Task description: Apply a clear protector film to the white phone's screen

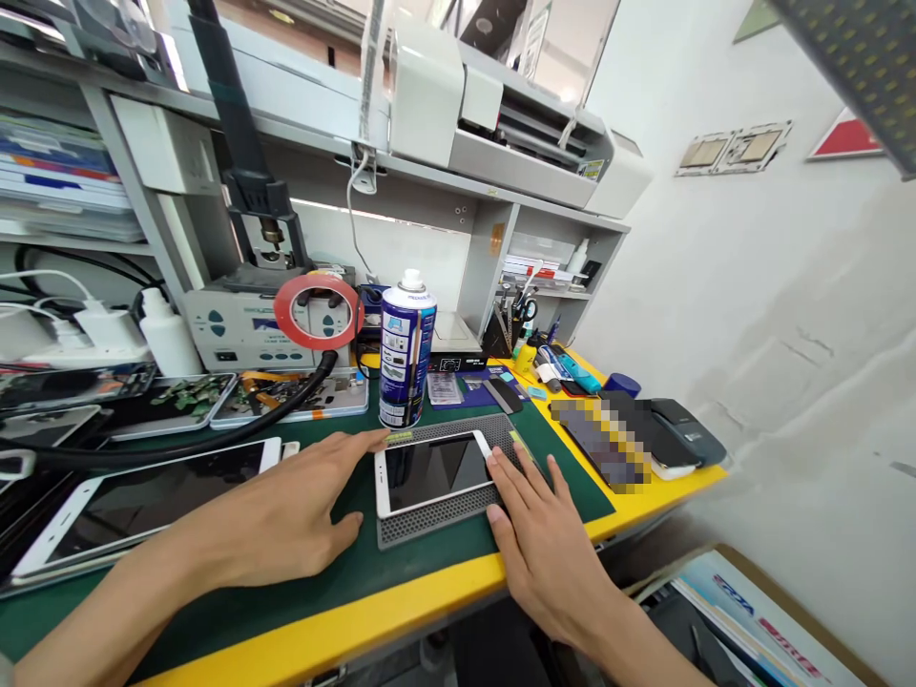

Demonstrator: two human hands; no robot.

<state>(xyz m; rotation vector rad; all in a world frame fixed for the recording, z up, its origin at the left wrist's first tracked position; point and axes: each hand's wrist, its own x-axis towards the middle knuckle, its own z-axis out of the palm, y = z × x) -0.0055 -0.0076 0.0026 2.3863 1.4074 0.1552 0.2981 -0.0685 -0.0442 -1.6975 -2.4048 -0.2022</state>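
Observation:
A white smartphone (435,471) lies screen-up on a grey perforated pad (444,510) on the green mat (372,563). My left hand (301,506) rests flat on the mat just left of the phone, fingers stretched out, the index tip reaching the phone's upper left corner. My right hand (540,534) lies flat at the phone's right edge, fingers spread, fingertips touching the edge and the pad. Neither hand holds anything.
A blue-and-white spray can (405,348) stands just behind the phone. A red tape roll (318,312) leans on a rework station (247,324). A white tablet (135,501) and opened phones lie left. Dark phones (644,429) and tools sit right, near the yellow bench edge (401,611).

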